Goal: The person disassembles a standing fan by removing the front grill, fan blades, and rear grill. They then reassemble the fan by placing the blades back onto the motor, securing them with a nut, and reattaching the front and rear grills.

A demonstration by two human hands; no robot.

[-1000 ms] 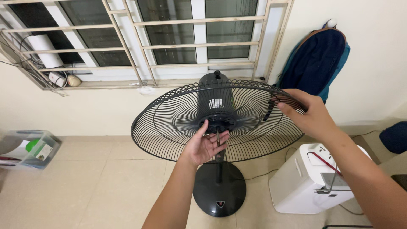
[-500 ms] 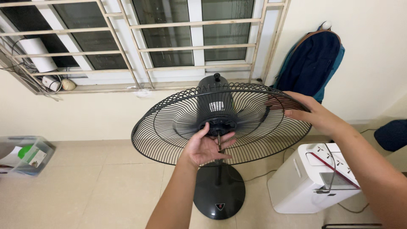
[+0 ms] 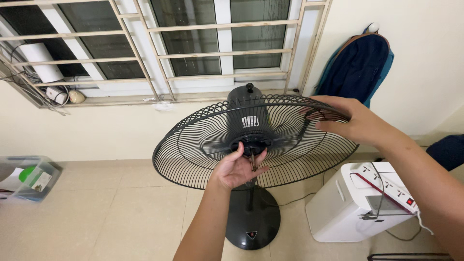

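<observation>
Item: black wire fan guard (image 3: 203, 145), tilted flat atop fan stand (image 3: 252, 217), centre of floor. Our left hand (image 3: 237, 169) cupped open under hub, fingers touching shaft. Our right hand (image 3: 350, 121) gripping guard rim at 2 o'clock. White shredder box (image 3: 348, 208) at 4 o'clock.

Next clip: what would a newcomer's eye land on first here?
The black wire fan guard fills the middle of the view, tilted on a stand fan whose round base sits on the tiled floor. The left hand cups the hub at the guard's centre, while the right hand grips its upper right rim. Behind are a barred window and a dark blue backpack hanging on the wall.
</observation>
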